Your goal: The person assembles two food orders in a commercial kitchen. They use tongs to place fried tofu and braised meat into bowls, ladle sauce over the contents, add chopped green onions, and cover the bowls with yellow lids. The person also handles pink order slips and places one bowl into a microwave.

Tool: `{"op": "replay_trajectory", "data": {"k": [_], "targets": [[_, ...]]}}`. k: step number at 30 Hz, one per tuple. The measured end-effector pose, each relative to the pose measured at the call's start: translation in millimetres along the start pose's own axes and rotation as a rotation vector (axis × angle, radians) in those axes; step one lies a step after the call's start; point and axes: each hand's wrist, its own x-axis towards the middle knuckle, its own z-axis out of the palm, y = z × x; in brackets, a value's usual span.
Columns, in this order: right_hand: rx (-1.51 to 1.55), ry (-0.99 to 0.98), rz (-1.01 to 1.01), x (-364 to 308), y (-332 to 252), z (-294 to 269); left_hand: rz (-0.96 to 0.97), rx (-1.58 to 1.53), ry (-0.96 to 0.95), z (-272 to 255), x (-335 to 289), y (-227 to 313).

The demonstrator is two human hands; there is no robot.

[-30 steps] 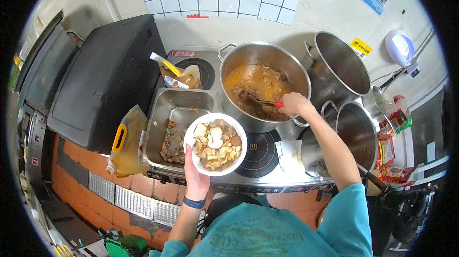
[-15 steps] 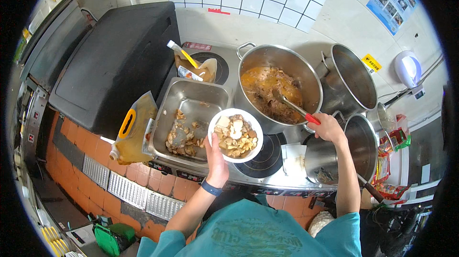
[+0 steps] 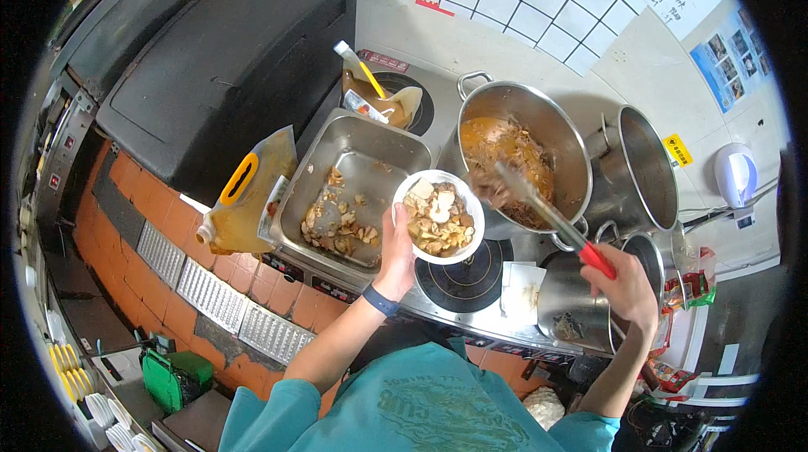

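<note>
My left hand (image 3: 398,257) is wrapped round the side of a white bowl (image 3: 480,233), thumb at its rim. Sliced mushrooms and other pale and brown pieces (image 3: 442,215) fill the bowl. In my right hand (image 3: 627,285) is a pair of red-handled metal tongs (image 3: 540,206), their end over the near left rim of a large steel pot (image 3: 575,145). Brown shredded meat (image 3: 488,187), slightly blurred, hangs at the tongs' tip, close to the bowl. Orange-brown broth with more meat (image 3: 526,149) lies in the pot.
Left of the bowl, a rectangular steel pan (image 3: 362,139) holds scattered mushroom pieces. Beside it stand a jug of yellow liquid (image 3: 252,208) and a black insulated box (image 3: 227,65). Tall steel pots (image 3: 648,170) stand at right. Below the bowl is a round black hob (image 3: 463,277).
My right hand has drawn the tongs up out of the pot with meat, toward the bowl. The bowl stays in my left hand. The whole view has shifted and tilted.
</note>
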Motion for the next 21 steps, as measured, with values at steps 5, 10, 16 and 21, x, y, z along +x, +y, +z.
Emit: {"op": "replay_trajectory", "data": {"k": [5,10,16,21], "targets": [[-0.305,-0.228,-0.246,22,-42,19,-0.039,-0.013,-0.017,-3,2,2],[-0.362,-0.227,-0.222,30,-51,5,-0.093,-0.109,-0.026,-9,3,4],[-0.376,-0.112,0.024,49,-14,-59,-0.054,-0.100,-0.013,-12,5,6],[-0.649,-0.305,0.291,141,27,-41,-0.032,-0.075,-0.039,-15,3,8]]}}
